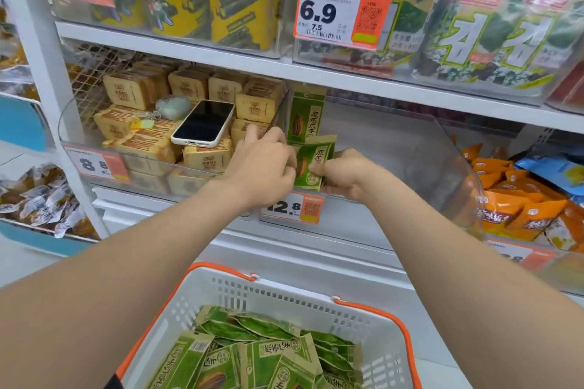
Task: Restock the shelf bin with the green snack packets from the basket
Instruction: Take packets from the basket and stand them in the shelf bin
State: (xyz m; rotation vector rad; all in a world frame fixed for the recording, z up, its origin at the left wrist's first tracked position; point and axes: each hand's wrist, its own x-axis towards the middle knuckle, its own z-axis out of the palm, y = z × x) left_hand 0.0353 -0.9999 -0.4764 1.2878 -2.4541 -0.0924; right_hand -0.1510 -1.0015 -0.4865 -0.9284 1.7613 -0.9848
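A clear plastic shelf bin [410, 148] sits on the middle shelf, mostly bare inside. At its left end a green snack packet [306, 114] stands upright against the divider. In front of it both hands hold another green packet [314, 164] upright: my left hand [265, 164] grips its left edge and my right hand [344, 174] pinches its lower right side. Below, a white basket with orange handles [373, 335] holds several green packets [252, 354] in a loose pile.
A phone [203, 122] and a small keychain pouch [172, 107] lie on tan boxed snacks [139, 139] in the bin to the left. Orange packets [518, 208] fill the bin to the right. Price tags 12.8 [290, 207] and 8.8 [94, 164] hang on the bin fronts.
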